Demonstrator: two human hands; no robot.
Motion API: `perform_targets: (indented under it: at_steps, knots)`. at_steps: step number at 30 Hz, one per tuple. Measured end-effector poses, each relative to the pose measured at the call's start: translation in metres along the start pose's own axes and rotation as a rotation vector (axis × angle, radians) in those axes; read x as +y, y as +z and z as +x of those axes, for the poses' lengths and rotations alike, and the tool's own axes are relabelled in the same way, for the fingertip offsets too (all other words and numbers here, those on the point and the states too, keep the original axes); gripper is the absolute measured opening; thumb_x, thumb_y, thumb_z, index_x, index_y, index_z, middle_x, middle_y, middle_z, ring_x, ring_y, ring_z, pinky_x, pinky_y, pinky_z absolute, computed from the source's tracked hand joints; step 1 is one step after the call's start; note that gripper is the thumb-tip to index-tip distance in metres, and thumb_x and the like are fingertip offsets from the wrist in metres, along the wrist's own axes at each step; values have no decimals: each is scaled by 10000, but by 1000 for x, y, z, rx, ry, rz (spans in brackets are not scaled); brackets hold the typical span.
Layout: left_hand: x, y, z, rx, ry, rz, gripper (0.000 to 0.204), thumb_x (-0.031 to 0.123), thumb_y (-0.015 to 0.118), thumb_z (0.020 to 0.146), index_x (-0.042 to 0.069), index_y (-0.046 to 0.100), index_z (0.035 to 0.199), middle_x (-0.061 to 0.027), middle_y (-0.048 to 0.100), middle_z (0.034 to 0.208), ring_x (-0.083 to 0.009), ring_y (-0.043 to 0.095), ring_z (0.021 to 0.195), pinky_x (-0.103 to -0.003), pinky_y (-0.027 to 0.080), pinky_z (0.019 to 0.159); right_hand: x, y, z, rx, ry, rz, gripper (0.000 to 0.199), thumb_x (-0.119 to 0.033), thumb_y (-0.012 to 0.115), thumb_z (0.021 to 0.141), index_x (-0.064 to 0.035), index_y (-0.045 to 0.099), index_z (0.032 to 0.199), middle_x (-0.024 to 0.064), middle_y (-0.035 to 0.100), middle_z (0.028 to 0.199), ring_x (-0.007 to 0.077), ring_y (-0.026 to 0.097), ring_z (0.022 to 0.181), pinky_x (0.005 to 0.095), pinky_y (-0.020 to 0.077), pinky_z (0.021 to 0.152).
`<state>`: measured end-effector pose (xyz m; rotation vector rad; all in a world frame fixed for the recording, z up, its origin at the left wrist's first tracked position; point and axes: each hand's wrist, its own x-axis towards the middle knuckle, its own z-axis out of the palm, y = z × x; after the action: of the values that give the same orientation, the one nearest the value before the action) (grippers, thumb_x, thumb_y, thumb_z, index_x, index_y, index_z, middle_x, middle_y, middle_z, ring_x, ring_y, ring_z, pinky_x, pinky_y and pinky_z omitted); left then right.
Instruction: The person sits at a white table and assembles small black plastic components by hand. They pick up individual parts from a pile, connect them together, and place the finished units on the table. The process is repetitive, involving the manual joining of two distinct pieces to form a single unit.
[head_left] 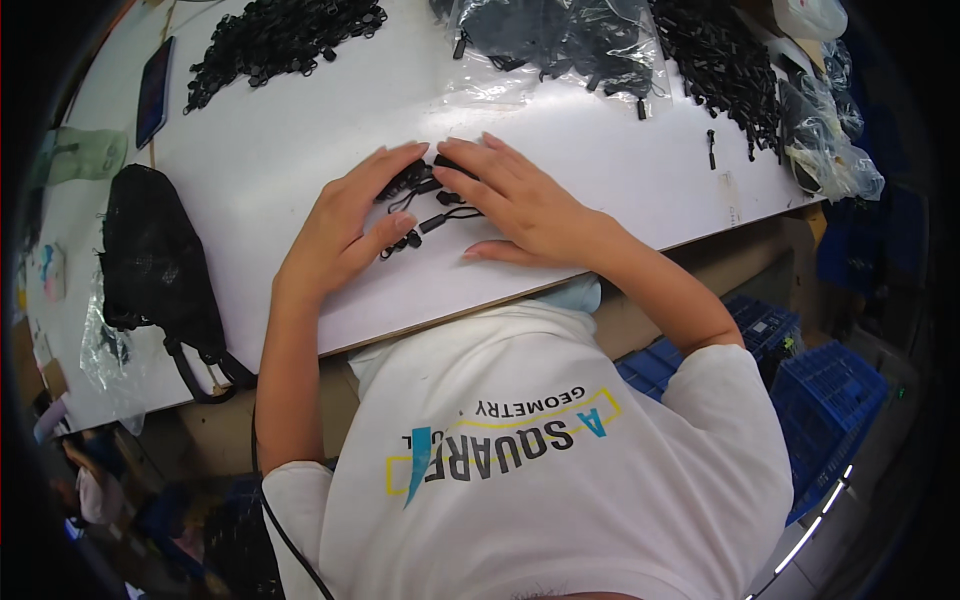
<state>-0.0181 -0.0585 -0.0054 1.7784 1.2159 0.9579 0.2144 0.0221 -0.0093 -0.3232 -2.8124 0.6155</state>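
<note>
The small black looped pieces (432, 223) lie loosely on the desk (590, 150), on the near side of the clear plastic bag (490, 88), between the two hands. The left hand (345, 225) is curved over the left part of this group, its thumb well apart from its fingers. The right hand (530, 205) has its fingers bent above the upper part of the group, and its thumb lies away from them; whether its fingertips press on any piece, I cannot tell.

The step in hand seems to be bringing these pieces together, or arranging them. For doing it well, I would keep both palms low and push gently from the two sides, so that no piece slips out toward the near edge. The thin loops can probably catch one another, so it seems better to move the pieces by their solid ends and to separate a tangle before pulling. The group should also stay apart from the left heap (270, 45), to the left of the clear plastic bag, and the right heap (720, 75), to the right of it, otherwise pieces may mix.
</note>
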Motion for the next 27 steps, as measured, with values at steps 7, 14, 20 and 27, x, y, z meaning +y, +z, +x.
perform_targets:
  at_steps: [7,14,20,27]
  knots:
    - [23,-18,-24,327,-62,411,407,158,698,738,5,578,1096,-164,600,963,-293,593,867,-330,469,777,-27,5,13,-40,57,-236,400,-238,700,683,-61,543,1006,71,563,869,229,567,785,359,411,717]
    - [39,22,-68,231,-378,605,337,236,770,642,49,530,787,-46,449,599,-190,448,521,-310,359,493,-25,9,22,-210,69,-310,120,-100,514,771,-15,507,855,95,580,673,220,591,556,355,441,509]
    - [40,49,-52,237,-390,800,405,332,746,701,49,553,917,-100,612,785,-293,586,666,-381,448,562,-17,-4,20,-98,179,-25,171,-85,586,707,-20,483,828,88,569,629,268,576,491,355,434,465]
    - [34,51,-38,170,-304,834,186,154,638,790,52,536,906,-109,604,692,-309,584,581,-397,437,520,-2,-12,4,178,548,1162,111,-34,533,720,18,525,818,83,555,573,185,541,420,311,428,409]
